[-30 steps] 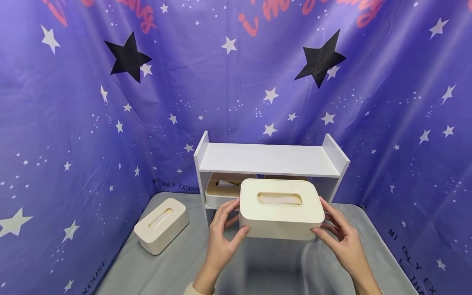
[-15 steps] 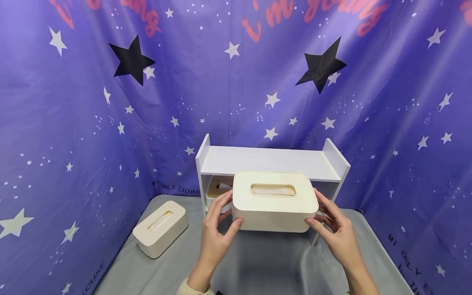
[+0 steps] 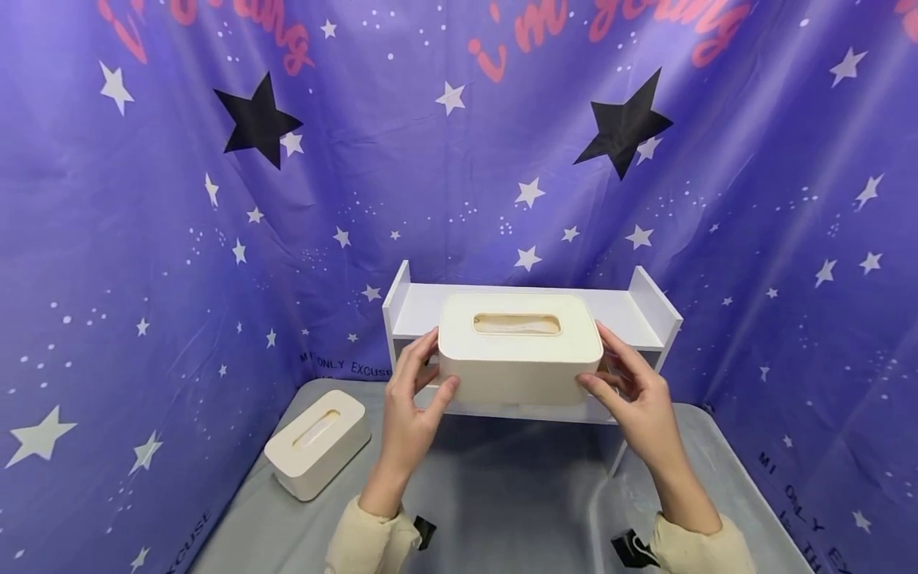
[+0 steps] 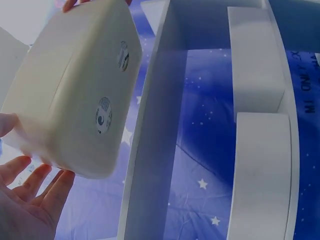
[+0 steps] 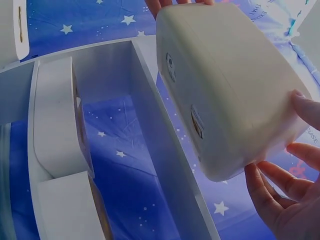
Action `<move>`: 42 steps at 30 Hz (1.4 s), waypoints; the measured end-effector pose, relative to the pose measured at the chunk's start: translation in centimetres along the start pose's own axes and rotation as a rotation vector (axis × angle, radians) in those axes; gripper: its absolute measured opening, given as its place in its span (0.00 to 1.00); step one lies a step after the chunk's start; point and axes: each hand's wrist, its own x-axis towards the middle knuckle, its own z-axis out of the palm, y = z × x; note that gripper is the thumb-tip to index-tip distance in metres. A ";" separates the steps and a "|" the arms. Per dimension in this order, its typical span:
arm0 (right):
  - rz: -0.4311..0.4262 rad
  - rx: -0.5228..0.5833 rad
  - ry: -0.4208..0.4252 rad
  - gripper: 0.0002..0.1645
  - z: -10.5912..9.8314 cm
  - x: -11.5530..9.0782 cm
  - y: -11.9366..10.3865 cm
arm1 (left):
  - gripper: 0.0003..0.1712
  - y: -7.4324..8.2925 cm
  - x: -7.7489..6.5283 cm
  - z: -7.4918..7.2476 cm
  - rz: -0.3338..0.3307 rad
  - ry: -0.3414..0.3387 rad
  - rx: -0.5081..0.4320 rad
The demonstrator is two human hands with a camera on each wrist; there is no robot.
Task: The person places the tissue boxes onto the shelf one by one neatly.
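A cream tissue box (image 3: pixel 519 383) with a slot in its lid is held level between both hands. My left hand (image 3: pixel 410 399) grips its left end, thumb on the front face. On the opposite end my right hand (image 3: pixel 638 402) holds it the same way. Both wrist views show the box's underside with two round stickers, raised above the top board of a white shelf (image 3: pixel 620 311) and apart from it. Inside the shelf, two more tissue boxes sit side by side on the middle board: one box (image 4: pixel 262 170) and its neighbour (image 4: pixel 257 60). In the head view the held box hides them.
Another tissue box (image 3: pixel 315 446) lies at an angle on the grey cloth (image 3: pixel 516 494), left of the shelf. Upright side panels (image 3: pixel 654 307) rise at both ends of the top board. A purple star-printed curtain (image 3: pixel 459 159) surrounds the table.
Both hands have lifted the tissue box from in front of the middle level up to the top board's height, shifting it slightly left. The box on the cloth stays put.
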 end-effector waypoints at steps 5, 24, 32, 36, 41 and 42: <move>0.028 0.015 0.007 0.40 0.7 1.5 0.3 | 0.32 -0.6 1.5 -0.1 -0.005 0.003 0.007; 0.127 -0.027 -0.004 0.35 4.4 5.7 3.1 | 0.27 -3.7 4.4 -0.3 -0.131 0.019 0.050; 0.129 0.003 -0.005 0.34 5.3 6.5 3.6 | 0.28 -4.0 4.9 -0.1 -0.152 0.035 0.087; 0.132 0.002 -0.028 0.35 5.6 6.8 3.7 | 0.27 -3.8 5.2 0.0 -0.163 0.052 0.189; 0.123 -0.028 -0.039 0.34 6.0 7.2 3.8 | 0.24 -2.8 6.0 -0.2 -0.166 0.097 0.447; 0.121 -0.033 -0.032 0.34 6.1 7.2 3.8 | 0.23 -2.7 6.2 -0.3 -0.166 0.107 0.481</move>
